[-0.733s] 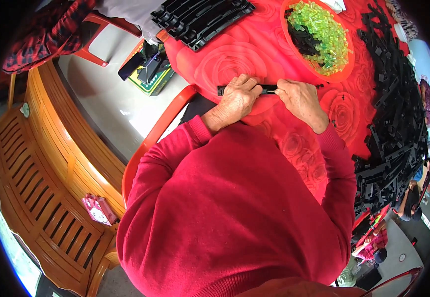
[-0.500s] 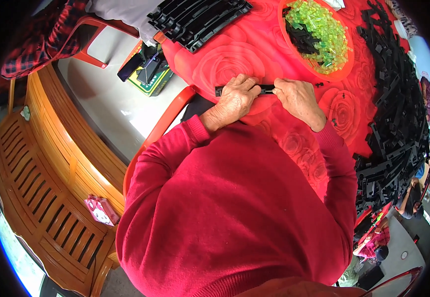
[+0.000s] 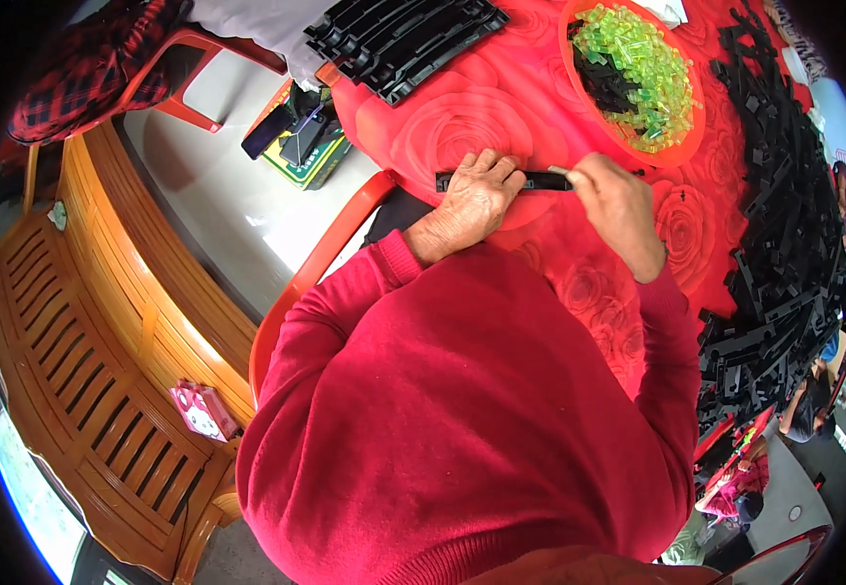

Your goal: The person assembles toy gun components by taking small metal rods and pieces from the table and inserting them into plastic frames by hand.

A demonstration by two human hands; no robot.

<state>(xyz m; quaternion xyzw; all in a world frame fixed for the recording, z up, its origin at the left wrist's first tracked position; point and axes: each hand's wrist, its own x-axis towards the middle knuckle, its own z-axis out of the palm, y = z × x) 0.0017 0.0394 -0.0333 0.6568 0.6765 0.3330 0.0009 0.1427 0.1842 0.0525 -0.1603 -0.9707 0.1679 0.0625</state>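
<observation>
A long, narrow black plastic strip (image 3: 546, 181) lies crosswise on the red rose-patterned tablecloth (image 3: 442, 127). My left hand (image 3: 474, 203) lies over its left part, with bent fingers pressing and gripping it. The strip's left end shows beyond my fingers. At the other end is my right hand (image 3: 620, 210), its fingers curled together and the thumb side close against the strip. Whatever those fingers pinch is hidden or too small to name. A small black piece (image 3: 682, 196) sits on the cloth to the right of my right hand.
An orange-red bowl (image 3: 665, 154) of yellow-green translucent pieces and black parts stands far right. Long black trays (image 3: 399, 44) lie at the far left, and a large heap of black strips (image 3: 779, 253) covers the right side. A red chair (image 3: 321, 263) and wooden bench (image 3: 92, 390) are left.
My right hand has slid right along the strip to its end, uncovering more of it. My left hand keeps its hold. The whole view has shifted slightly.
</observation>
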